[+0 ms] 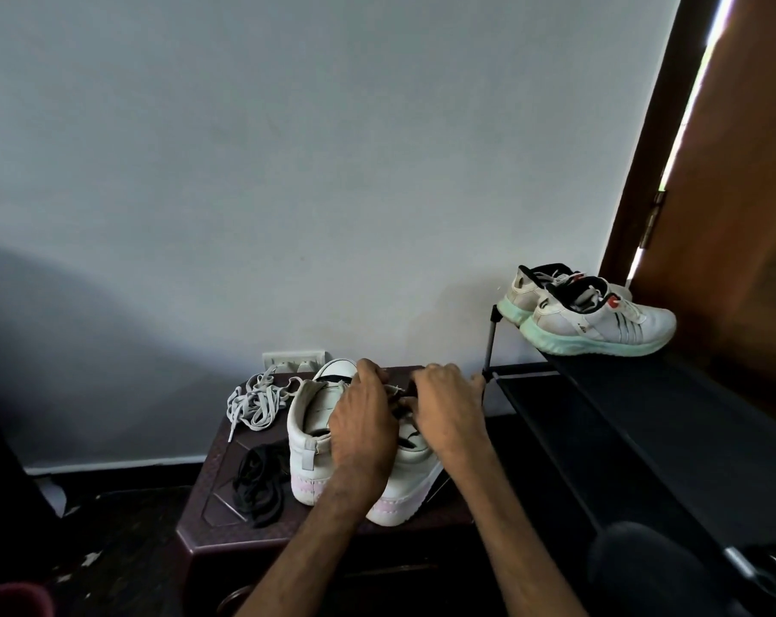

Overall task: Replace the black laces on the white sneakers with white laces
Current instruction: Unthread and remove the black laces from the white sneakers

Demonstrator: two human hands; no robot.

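Indoors, left hand [364, 420] gripping sneakers [308, 438], right hand [448, 407] fingers [422, 380] pinching black lace [407, 388], maroon stool [217, 496]; grey wall [288, 171]

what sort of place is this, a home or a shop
Most likely a home, near an entrance: a shoe rack holding worn trainers stands beside a wooden door, with a wall socket and a low stool bearing the white sneakers.

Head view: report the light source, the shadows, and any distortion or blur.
Head view: daylight blows out white in the gap beside the door; a broad soft shadow darkens the wall at lower left; wide-angle bending tilts the door frame and black shelf; the loose black laces nearly vanish against the dark stool; the white sneakers stay readable, slightly soft.
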